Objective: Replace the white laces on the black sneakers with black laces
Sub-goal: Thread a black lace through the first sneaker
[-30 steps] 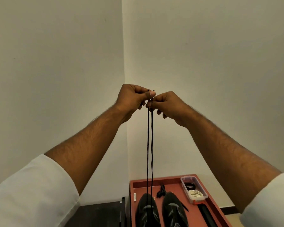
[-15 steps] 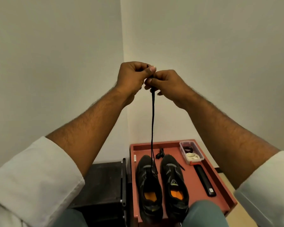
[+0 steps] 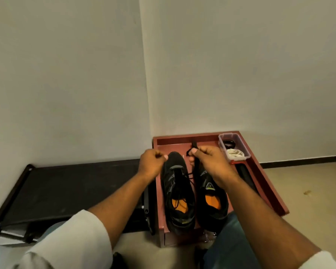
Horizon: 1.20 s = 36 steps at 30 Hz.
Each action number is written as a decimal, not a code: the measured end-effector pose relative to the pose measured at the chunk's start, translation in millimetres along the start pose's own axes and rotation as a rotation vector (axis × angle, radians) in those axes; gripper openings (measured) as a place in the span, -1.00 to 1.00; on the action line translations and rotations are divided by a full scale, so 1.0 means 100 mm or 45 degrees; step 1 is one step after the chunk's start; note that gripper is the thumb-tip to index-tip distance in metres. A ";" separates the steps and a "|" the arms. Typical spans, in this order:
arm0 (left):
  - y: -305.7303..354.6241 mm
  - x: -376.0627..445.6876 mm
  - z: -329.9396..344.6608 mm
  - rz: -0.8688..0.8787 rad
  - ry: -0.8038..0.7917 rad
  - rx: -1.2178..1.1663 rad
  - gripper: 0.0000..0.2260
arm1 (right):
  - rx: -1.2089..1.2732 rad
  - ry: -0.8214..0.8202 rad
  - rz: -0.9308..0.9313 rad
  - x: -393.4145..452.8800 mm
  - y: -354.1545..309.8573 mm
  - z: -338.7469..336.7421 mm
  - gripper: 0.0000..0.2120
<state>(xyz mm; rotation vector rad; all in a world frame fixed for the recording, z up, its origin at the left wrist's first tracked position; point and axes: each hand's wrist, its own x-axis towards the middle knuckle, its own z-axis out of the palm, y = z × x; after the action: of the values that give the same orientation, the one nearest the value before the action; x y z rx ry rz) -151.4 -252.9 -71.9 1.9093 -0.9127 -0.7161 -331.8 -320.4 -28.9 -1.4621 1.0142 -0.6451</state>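
Two black sneakers with orange insoles stand side by side in a red tray (image 3: pixel 268 175). The left sneaker (image 3: pixel 177 193) has a black lace (image 3: pixel 184 189) running loosely through its eyelets and into its opening. My left hand (image 3: pixel 152 165) hovers over that shoe's toe, fingers curled round one lace end. My right hand (image 3: pixel 208 164) is over the toe of the right sneaker (image 3: pixel 211 202), pinching the other lace end between thumb and fingers. Part of the right shoe's front is hidden by that hand.
A clear plastic box (image 3: pixel 234 147) at the tray's back right holds white laces and a black coil. A long black item (image 3: pixel 245 175) lies along the tray's right side. A black low rack (image 3: pixel 66 189) sits to the left, against the wall corner.
Both hands have dropped from high in front of the wall down to the sneakers and moved apart, each keeping a lace end. The view has tilted downward.
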 end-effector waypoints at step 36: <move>-0.87 0.35 0.54 -0.011 -0.333 0.034 -0.54 | -0.055 0.334 0.051 0.09 0.81 0.41 -0.78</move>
<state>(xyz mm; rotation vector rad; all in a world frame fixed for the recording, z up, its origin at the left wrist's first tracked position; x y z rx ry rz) -146.1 -275.9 -177.8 1.8720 -1.0789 -0.9795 -310.3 -303.2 -115.6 -1.4152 1.2635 -0.8054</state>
